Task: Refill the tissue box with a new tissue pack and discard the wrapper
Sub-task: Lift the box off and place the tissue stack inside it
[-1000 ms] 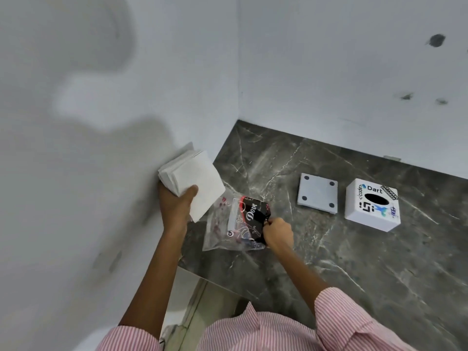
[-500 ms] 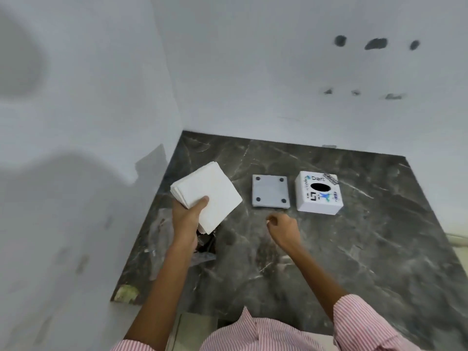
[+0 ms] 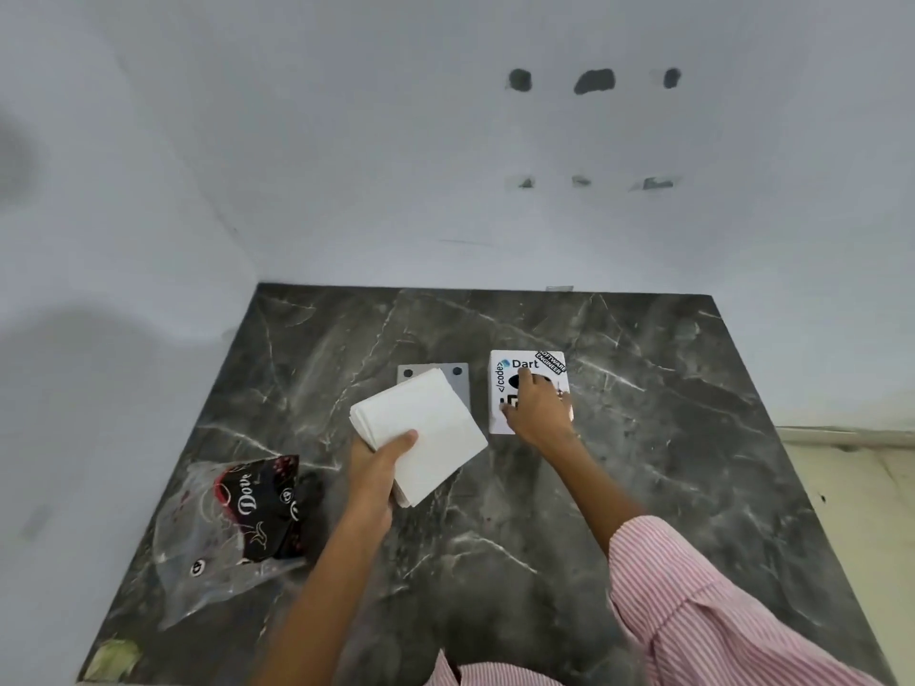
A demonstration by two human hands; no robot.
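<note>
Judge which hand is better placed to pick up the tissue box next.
Right. The right hand already rests on the white tissue box, while the left hand is occupied gripping the tissue stack.

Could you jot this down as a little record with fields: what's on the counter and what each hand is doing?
surface: dark marble counter in a wall corner
left hand: holds a stack of white tissues above the counter
right hand: rests on top of the white tissue box, over its dark opening
grey base plate: lies beside the box, partly hidden by the tissues
wrapper: empty, lying at the counter's left, not yet discarded
</note>
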